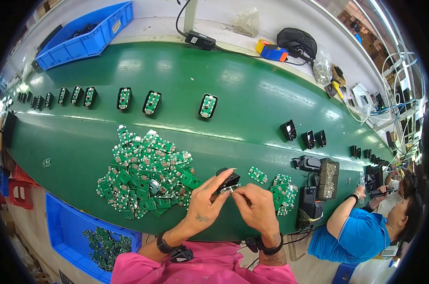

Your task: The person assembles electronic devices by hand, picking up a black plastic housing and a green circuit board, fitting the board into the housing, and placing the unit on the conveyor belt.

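Observation:
Near the front edge of the green bench, my left hand [207, 204] is closed around a small black plastic housing [229, 180]. A small circuit board [231, 188] sits at the housing's near side, tilted edge-on between my fingertips. My right hand [257, 203] pinches the board's right end with thumb and forefinger. The fingers partly cover both parts, and how far the board is inside the housing is hidden. Left of my hands spreads a big heap of green circuit boards [141, 180]. To the right lie a single board [257, 175] and a smaller pile of boards [284, 194].
Black housings with boards [208, 106] stand in a row across the bench; open black housings [308, 139] continue it rightward. A box of small metal parts [328, 179] stands beside black devices [310, 201]. Blue bins [58, 227] hold parts. A co-worker in blue [356, 234] works at right.

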`<action>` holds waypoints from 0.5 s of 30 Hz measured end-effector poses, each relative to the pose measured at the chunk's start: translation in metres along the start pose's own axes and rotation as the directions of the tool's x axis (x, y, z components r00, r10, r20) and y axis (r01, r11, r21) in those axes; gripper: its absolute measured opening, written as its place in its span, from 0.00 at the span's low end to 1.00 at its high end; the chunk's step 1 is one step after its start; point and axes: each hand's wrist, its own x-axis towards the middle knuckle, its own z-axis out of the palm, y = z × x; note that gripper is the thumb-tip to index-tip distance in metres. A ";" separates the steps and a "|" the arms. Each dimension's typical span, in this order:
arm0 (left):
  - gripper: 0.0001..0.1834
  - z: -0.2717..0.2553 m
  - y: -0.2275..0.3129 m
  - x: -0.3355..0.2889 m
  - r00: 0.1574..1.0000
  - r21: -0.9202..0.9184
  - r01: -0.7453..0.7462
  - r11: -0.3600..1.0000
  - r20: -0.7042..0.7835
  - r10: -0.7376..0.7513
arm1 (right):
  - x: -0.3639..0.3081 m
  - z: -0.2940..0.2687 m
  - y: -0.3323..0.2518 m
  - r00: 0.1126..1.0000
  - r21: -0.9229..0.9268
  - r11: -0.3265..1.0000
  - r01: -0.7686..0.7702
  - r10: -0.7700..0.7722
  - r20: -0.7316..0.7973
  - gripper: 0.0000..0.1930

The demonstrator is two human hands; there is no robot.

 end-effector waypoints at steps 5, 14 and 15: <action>0.28 0.001 0.000 0.000 1.000 0.013 0.012 1.000 0.016 -0.012 | 0.001 -0.005 -0.001 0.995 -0.024 1.000 -0.008 0.010 0.097 0.02; 0.25 -0.002 -0.003 0.005 0.997 0.214 -0.083 0.973 0.019 0.081 | 0.011 0.000 0.006 0.990 0.001 1.000 0.004 -0.004 0.141 0.02; 0.24 -0.008 -0.002 0.002 0.985 0.322 -0.161 0.933 -0.009 0.173 | 0.012 0.005 0.002 0.991 -0.009 1.000 0.015 -0.014 0.130 0.02</action>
